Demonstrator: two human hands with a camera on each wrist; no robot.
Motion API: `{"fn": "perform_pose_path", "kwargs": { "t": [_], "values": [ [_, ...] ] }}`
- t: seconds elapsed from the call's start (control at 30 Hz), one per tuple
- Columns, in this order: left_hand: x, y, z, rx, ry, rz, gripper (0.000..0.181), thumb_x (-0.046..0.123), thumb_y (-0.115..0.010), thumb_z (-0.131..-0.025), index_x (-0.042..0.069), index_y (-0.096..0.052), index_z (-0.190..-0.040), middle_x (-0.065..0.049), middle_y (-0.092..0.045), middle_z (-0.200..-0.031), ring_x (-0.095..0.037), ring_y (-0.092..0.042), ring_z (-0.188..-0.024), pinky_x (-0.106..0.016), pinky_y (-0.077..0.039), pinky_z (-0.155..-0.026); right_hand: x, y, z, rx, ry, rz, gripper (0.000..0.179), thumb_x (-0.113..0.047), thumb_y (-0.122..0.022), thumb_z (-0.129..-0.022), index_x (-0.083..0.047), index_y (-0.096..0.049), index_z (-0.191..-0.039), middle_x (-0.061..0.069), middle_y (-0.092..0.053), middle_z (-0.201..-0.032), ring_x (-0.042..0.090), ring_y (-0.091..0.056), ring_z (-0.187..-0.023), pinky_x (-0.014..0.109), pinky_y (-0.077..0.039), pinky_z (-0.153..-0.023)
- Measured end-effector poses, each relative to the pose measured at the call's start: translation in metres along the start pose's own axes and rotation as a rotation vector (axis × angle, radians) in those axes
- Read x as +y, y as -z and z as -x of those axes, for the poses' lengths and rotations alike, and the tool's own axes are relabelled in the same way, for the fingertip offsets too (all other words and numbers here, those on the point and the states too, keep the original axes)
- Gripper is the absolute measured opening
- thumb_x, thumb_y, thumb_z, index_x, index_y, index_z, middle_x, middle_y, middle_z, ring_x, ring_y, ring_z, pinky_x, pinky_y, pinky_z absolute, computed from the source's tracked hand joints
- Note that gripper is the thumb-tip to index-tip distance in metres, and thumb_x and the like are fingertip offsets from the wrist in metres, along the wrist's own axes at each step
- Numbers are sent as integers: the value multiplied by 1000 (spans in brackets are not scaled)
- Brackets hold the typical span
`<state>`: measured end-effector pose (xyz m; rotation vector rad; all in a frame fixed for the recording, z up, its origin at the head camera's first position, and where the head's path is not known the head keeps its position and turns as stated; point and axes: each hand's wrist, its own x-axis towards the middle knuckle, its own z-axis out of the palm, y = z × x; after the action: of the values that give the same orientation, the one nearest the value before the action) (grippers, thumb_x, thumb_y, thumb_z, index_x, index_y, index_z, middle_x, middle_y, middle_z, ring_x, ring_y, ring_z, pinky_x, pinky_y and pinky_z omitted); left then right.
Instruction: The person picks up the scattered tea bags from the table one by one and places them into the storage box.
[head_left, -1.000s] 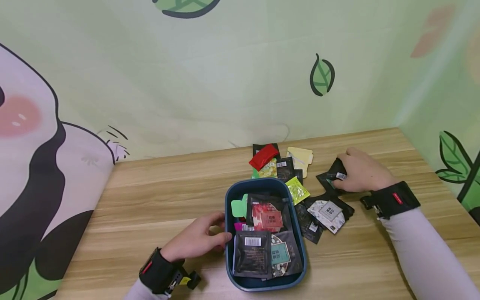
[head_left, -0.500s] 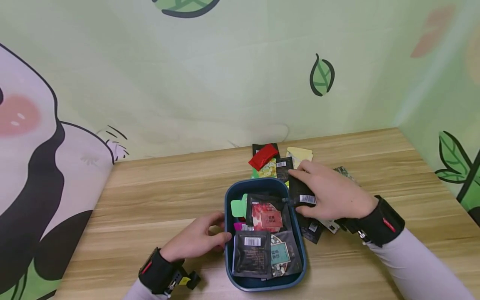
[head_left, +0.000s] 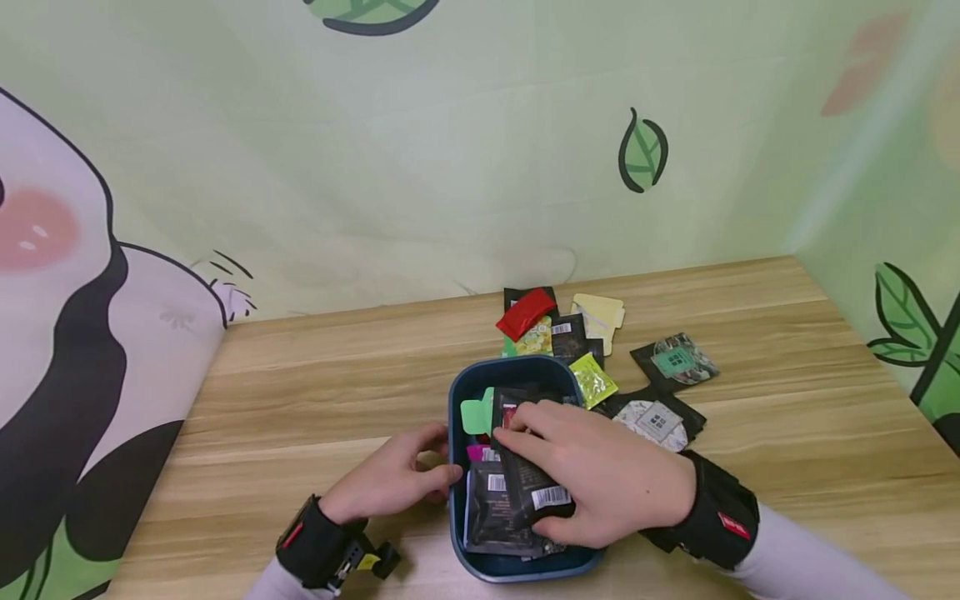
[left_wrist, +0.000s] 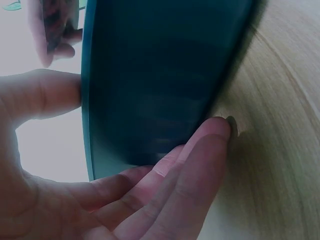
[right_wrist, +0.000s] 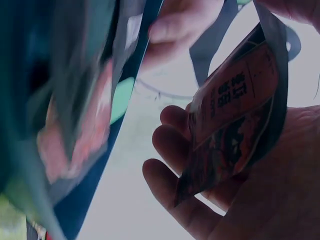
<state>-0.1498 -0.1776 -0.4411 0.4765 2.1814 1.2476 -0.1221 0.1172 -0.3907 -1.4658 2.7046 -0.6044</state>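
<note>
R hand [head_left: 600, 467] pinches black sachet [head_left: 525, 483] over blue bin [head_left: 480, 379], well in from desk [head_left: 322, 392] L & R edges; can't tell if it touches bin's contents. L hand [head_left: 393, 479] grips bin's L wall, thumb at rim. Red pkt [head_left: 525, 314] nr far edge; green-label sachet [head_left: 675, 362] twd far R corner.

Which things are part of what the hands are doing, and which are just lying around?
Part of the job:
Left hand, touching the blue bin
Right hand, holding a black packet
Packets inside the bin

Just lying on the table, though perhaps waiting their turn:
Red packet
Yellow-green packet
Pale yellow packet
Green-labelled packet
</note>
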Motion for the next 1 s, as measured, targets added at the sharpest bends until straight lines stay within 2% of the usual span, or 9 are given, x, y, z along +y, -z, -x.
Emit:
{"fn": "perform_pose_path", "kwargs": {
  "t": [0.1,0.27,0.47,0.73,0.83,0.9,1.0],
  "values": [
    [0,0,0,-3,0,10,52,31,-62,-95,3,-53,-137,-15,-60,-122,-22,-64,-91,-35,-58,-74,-9,-4,-2,-22,17,-2,83,-61,-65,-82,-12,-50,-147,-5,-46,-130,9,-43,-114,32,-43,-103],
    [0,0,0,-5,-4,19,52,30,-61,-95,2,-52,-138,-15,-60,-123,-21,-64,-89,-35,-58,-73,-18,-8,-3,-9,33,24,80,-59,-65,-82,-12,-52,-145,-5,-48,-126,9,-43,-113,32,-40,-107],
    [0,0,0,-4,-10,12,52,30,-61,-95,1,-52,-137,-15,-60,-123,-21,-64,-90,-35,-58,-73,-20,-9,-3,-13,10,15,77,-60,-62,-84,-13,-52,-145,-6,-49,-126,9,-43,-112,32,-41,-106],
    [0,1,0,-3,-11,-5,51,32,-61,-95,3,-53,-137,-14,-60,-123,-21,-63,-90,-34,-58,-73,-22,-10,-3,-3,0,45,83,-66,-58,-84,-14,-49,-148,-4,-48,-133,10,-43,-117,34,-40,-108],
    [0,0,0,-5,-13,-14,51,32,-61,-95,3,-53,-137,-14,-60,-123,-21,-64,-90,-34,-58,-73,-23,-11,-1,-25,-12,14,97,-75,-55,-80,-18,-37,-156,-3,-38,-151,15,-37,-133,41,-35,-112],
    [0,0,0,-4,-13,-24,51,33,-61,-95,4,-54,-136,-14,-61,-122,-21,-64,-90,-33,-58,-73,-23,-11,0,-37,-17,-5,106,-82,-51,-76,-23,-26,-160,-2,-22,-163,20,-26,-145,49,-29,-115],
    [0,0,-1,-1,-2,-31,50,34,-61,-94,5,-54,-135,-14,-61,-121,-21,-65,-89,-33,-58,-73,-22,-11,1,-47,-26,-18,114,-88,-46,-71,-29,-13,-163,-5,-1,-168,23,-7,-152,58,-22,-116]
  ]
}}
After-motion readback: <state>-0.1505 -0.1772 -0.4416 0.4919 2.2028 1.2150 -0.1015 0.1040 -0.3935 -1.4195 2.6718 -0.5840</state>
